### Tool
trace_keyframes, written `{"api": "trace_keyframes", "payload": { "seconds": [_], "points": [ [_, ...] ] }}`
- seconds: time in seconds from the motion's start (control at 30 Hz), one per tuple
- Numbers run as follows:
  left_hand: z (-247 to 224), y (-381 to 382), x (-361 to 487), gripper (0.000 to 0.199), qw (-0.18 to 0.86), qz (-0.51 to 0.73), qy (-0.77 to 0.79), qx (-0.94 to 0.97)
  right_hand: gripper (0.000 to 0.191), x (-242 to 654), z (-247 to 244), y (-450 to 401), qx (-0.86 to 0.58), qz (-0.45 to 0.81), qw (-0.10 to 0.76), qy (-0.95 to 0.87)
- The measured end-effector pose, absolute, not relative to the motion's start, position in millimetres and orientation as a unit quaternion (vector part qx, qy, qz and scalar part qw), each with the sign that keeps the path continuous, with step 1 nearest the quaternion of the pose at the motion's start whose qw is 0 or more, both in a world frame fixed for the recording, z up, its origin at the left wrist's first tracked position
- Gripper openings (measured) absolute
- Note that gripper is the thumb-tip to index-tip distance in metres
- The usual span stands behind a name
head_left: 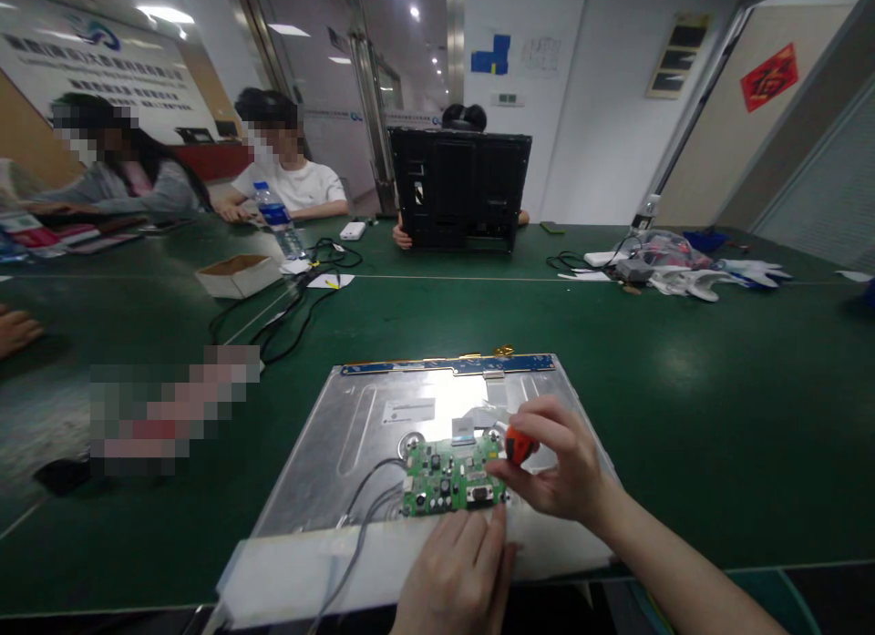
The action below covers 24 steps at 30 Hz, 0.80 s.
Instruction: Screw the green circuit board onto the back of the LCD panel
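A green circuit board lies on the metal back of a flat display panel. My right hand pinches the red and black handle of a screwdriver above the board's right edge; its tip is hidden from view. Curled with its fingers together, my left hand presses on the board's near edge at the right corner. Grey cables run from the board's left side over a white strip along the panel's near edge. A blue strip board lines the far edge.
Across the green table, a person holds up a black display housing. Two other people sit at the left. A small open box, a water bottle and black cables stand or lie left of centre. White gloves lie at the right.
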State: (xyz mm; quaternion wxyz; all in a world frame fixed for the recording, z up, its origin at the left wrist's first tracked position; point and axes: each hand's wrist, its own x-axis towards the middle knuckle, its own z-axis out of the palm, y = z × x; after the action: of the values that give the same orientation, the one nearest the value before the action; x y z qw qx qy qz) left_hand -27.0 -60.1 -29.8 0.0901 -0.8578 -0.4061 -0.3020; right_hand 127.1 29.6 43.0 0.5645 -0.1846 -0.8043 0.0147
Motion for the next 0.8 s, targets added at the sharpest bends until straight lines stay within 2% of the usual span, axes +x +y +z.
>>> {"api": "trace_keyframes", "payload": {
  "seconds": [0.13, 0.33, 0.53, 0.7, 0.8],
  "points": [
    [-29.9, -59.7, -27.3, 0.023, 0.088, -0.302, -0.407, -0.857, 0.037, 127.1, 47.7, 27.5, -0.196, -0.002, 0.561, -0.804],
    [-28.6, -59.5, -28.2, 0.023, 0.083, -0.300, -0.406, -0.859, 0.047, 126.7, 50.7, 27.8, -0.166, 0.029, 0.559, -0.812],
    [-30.7, -60.7, -27.8, 0.023, 0.086, -0.298, -0.407, -0.859, 0.041, 127.2, 43.9, 29.2, -0.134, 0.041, 0.569, -0.810],
    [-29.2, -60.7, -27.3, 0.023, 0.084, -0.292, -0.417, -0.857, 0.050, 129.4, 38.7, 26.4, -0.162, 0.028, 0.578, -0.799],
    [-28.0, -60.9, -27.3, 0.023, 0.083, -0.290, -0.414, -0.859, 0.048, 130.8, 40.1, 25.0, -0.159, 0.045, 0.561, -0.811]
  ]
}}
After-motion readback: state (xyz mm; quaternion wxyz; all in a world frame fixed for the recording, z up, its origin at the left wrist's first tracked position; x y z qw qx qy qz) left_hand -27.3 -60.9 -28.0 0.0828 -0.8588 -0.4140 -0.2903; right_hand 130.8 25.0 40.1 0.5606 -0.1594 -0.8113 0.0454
